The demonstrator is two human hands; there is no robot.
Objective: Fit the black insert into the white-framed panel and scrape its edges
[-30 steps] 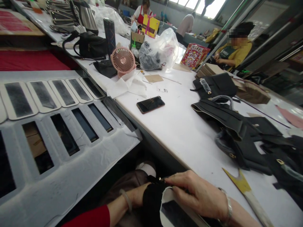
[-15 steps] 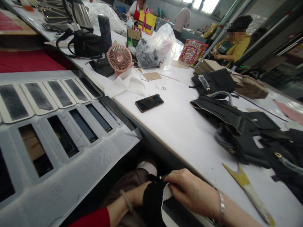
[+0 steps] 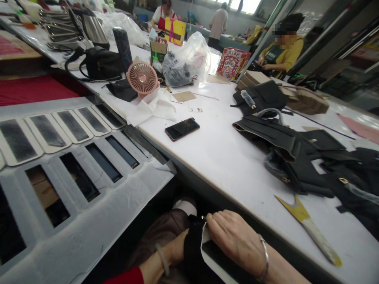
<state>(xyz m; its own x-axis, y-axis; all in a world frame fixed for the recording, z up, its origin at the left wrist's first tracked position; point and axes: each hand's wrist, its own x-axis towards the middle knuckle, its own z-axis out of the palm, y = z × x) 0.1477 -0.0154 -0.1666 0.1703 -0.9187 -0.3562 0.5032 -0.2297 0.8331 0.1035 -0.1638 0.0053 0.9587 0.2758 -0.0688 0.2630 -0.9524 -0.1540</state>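
Down below the edge of the white worktop [image 3: 225, 157], the right hand [image 3: 233, 238] presses its fingers together on a black piece [image 3: 194, 252], while the left hand [image 3: 177, 250] hides behind it, fingers unseen.

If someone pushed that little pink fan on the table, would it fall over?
Probably quite easily. The pink fan stands upright with a wide round head on what looks like a small base, so a push up high could tip it. It looks like light plastic, so it may slide on the smooth white table.
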